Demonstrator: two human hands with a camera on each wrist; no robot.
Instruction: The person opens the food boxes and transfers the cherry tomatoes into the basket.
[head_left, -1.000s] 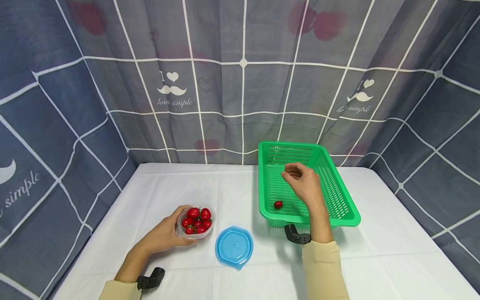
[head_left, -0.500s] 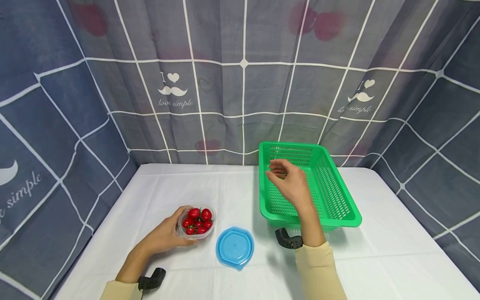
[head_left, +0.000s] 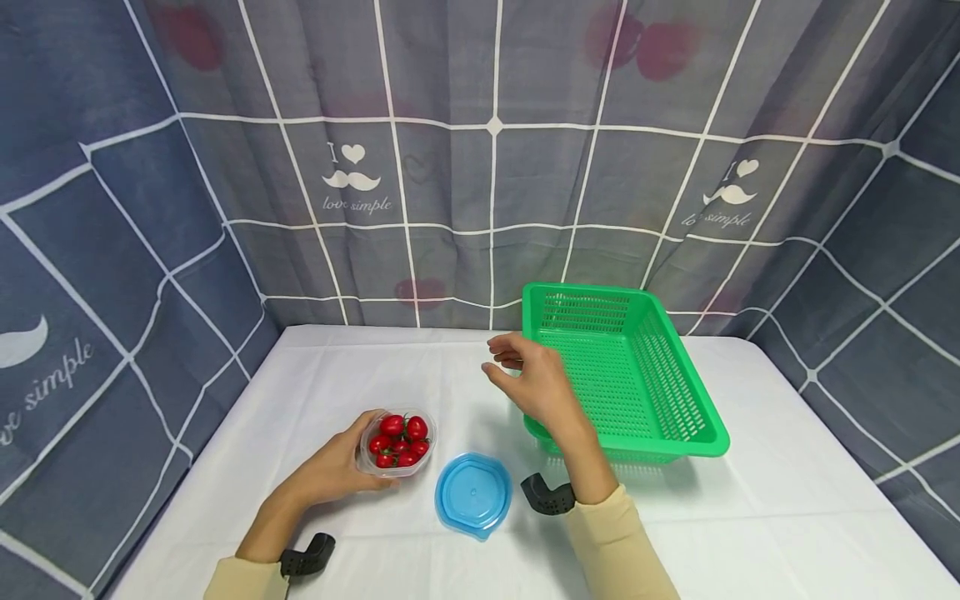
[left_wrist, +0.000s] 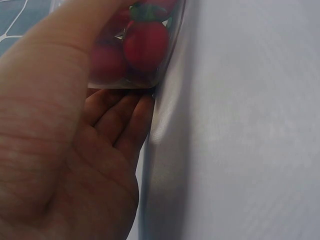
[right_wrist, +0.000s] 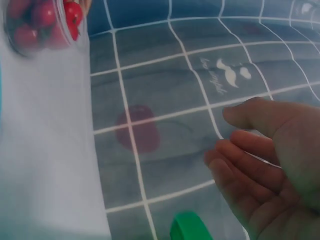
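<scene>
My left hand [head_left: 335,467] holds a small clear plastic container [head_left: 366,457] on the table, thumb at its near side and fingers round the far side. Red cherry tomatoes [head_left: 392,425] with green stems fill it. In the left wrist view the container's wall and several tomatoes [left_wrist: 146,46] show beyond the thumb. My right hand [head_left: 534,379] hovers by the left rim of a green plastic basket [head_left: 686,367]. Its fingers are loosely bent and apart from the thumb; the right wrist view shows nothing between them. A blue lid [head_left: 473,493] lies right of the container.
A white cloth covers the table [head_left: 757,500]. Grey-blue checked curtains [head_left: 450,183] enclose its back and both sides. The right forearm crosses the basket's front left corner and hides part of its floor.
My right hand has moved left, from above the basket to its left rim. A tomato seen in the basket a second ago is out of sight. The left hand and container stay put.
</scene>
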